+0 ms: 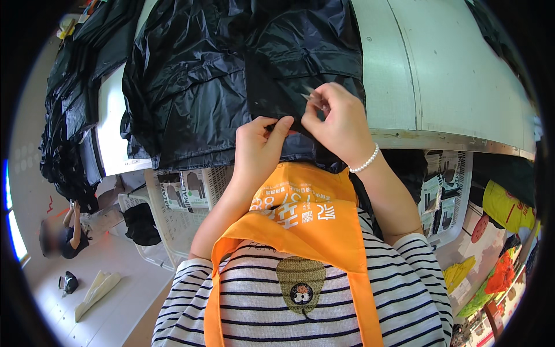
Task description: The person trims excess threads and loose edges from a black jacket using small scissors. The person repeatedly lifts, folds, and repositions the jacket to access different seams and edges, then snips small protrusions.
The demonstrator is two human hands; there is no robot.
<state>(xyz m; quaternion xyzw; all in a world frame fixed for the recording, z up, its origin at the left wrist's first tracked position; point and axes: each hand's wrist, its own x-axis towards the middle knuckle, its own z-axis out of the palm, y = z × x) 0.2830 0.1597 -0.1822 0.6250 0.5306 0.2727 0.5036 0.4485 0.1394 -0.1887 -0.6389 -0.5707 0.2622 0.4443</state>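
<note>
A shiny black jacket [196, 87] lies spread on the table in front of me, its hem toward my body. My left hand [260, 144] pinches the jacket's front edge near the hem between thumb and fingertips. Just to the right, my right hand [341, 118] is closed around small thread snips [309, 94]. Their pale pointed blades stick out to the left above the black cloth, a little blurred. The rest of the snips is hidden inside my fingers. A bit of orange shows under the cloth between my hands.
The pale green table [439, 75] has a metal front edge at right. White plastic baskets [165, 214] with printed packages stand below it on both sides. More black garments [75, 87] hang at left. Another person [72, 234] reaches up to them. Yellow cloth [509, 208] is at right.
</note>
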